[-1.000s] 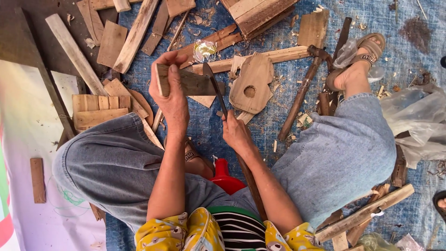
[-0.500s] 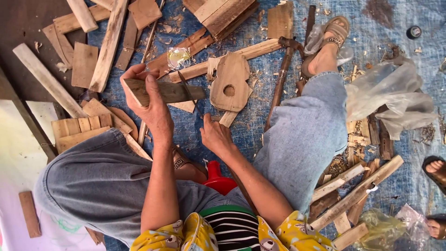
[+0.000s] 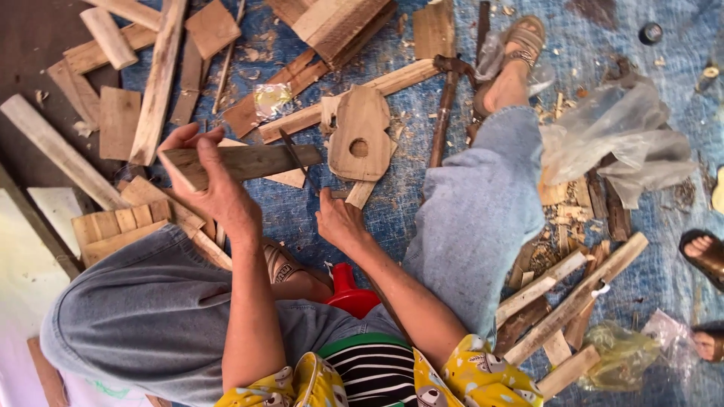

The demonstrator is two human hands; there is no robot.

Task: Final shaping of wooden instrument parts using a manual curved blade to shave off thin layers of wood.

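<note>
My left hand (image 3: 215,185) grips a flat wooden plank (image 3: 253,160) and holds it level above my lap. My right hand (image 3: 339,222) is closed on the handle of a thin dark knife (image 3: 296,157), whose blade lies across the plank's right end. Just right of the plank, a guitar-shaped wooden cutout (image 3: 360,139) with a round hole lies on the blue tarp (image 3: 596,38). I sit with my jeans-clad legs spread, my right foot in a sandal (image 3: 520,45).
Planks and offcuts (image 3: 154,83) litter the ground at left and top. A hammer (image 3: 445,105) lies beside my right leg, with clear plastic bags (image 3: 618,143) to its right. More sticks (image 3: 573,298) lie lower right. Another person's sandalled feet (image 3: 705,252) show at the right edge.
The view has shifted, so my hands and the plank sit lower and further left in frame. Both hands keep their grips, and the knife stays against the plank's end.
</note>
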